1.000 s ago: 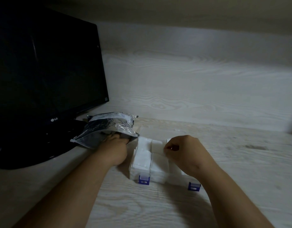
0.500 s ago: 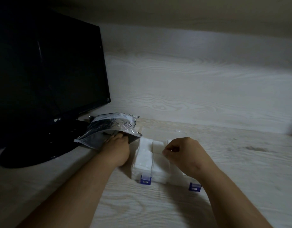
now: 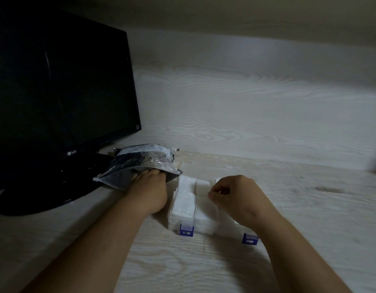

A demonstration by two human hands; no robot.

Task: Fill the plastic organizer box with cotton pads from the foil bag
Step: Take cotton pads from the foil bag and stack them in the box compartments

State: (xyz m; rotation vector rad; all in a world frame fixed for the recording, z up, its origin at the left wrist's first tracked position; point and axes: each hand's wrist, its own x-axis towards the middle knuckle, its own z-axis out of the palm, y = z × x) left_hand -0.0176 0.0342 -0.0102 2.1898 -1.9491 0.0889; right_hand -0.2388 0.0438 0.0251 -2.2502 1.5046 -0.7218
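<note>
Left hand [image 3: 150,192]: fingers inside bag [image 3: 140,160], just left of box [image 3: 174,223], grip hidden | right hand [image 3: 235,197]: curled over box, hold unclear | pads [image 3: 186,200]: white stacks in box | advice: pinch a small flat stack, withdraw slowly, keep box steady.
</note>
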